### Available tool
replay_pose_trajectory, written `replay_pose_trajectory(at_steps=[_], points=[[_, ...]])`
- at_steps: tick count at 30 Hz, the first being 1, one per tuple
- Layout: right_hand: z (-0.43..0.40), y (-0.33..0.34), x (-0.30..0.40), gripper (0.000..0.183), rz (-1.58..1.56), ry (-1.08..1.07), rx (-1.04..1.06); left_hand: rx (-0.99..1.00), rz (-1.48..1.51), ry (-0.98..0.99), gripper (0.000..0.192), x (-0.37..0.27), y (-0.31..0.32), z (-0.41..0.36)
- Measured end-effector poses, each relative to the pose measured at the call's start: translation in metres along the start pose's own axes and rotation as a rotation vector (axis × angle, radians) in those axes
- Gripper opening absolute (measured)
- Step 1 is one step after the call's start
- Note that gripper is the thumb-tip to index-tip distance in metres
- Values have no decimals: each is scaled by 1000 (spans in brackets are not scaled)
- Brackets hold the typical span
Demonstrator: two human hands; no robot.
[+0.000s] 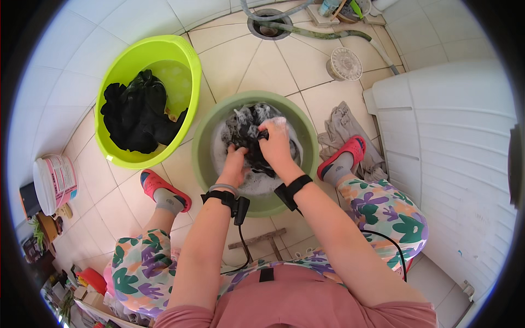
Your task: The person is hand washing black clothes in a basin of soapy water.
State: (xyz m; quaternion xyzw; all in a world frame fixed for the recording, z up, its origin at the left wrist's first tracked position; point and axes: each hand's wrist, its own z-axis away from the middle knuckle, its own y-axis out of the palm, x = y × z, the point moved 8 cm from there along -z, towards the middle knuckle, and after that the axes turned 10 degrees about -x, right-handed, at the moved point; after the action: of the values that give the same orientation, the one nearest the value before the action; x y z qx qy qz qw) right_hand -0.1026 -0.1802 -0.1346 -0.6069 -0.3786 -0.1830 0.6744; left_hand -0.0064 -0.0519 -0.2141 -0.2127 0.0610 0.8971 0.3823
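A sage-green plastic basin (256, 97) on the floor before me holds foamy water and a dark, wet cloth (260, 158). White suds cling to the far part of the cloth. My right hand (274, 141) grips a bunched fold of it, with foam on the knuckles. Lower and to the left, my left hand (234, 166) holds another part, its fingers partly hidden by the fabric. Each wrist wears a black strap with a small device, and a grey band circles the left one.
Left of the basin stands a lime-green tub (192, 61) with black clothing (137, 115) in shallow water. A grey rag (342, 123) lies by my right slipper (348, 151). Beyond are a floor drain (268, 30), a hose (324, 35) and a round strainer (346, 64). A white ribbed appliance (447, 143) borders the right.
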Motion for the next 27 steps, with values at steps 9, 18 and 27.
replay_pose_trajectory(at_steps=[9, 18, 27], points=[[85, -9, -15, 49, 124, 85, -147, -196, -948, 857, 70, -39, 11, 11], [79, 46, -78, 88, 329, 335, 402, -248, -1174, 675, 71, 13, -4, -18], [39, 76, -92, 63, 320, 176, 377, -283, -1299, 854, 61, -8, 10, -61]])
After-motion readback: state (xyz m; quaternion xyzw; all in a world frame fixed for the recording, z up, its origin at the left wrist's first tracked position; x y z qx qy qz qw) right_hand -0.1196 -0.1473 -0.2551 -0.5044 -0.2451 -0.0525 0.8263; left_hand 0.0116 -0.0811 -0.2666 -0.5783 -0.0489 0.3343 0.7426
